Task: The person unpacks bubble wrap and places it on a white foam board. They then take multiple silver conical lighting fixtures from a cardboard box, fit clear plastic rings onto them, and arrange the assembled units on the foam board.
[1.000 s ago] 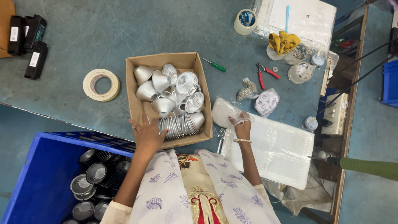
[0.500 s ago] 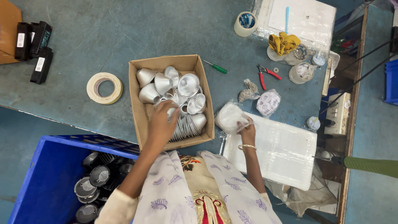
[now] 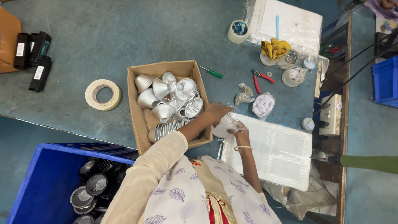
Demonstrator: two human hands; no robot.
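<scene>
**Both hands meet at a clear plastic bag beside the box**

Nearest, the clear bag (image 3: 226, 126) is pinched closed in the right hand (image 3: 239, 127). The left hand (image 3: 217, 113), its grip unclear, is reached across from the cardboard box (image 3: 141, 120) of silver reflector cups (image 3: 185, 89), touching the bag's left side.

A single head-worn camera looks straight down from well above a blue table (image 3: 103, 37), taking in the person's arms and lap below.
</scene>
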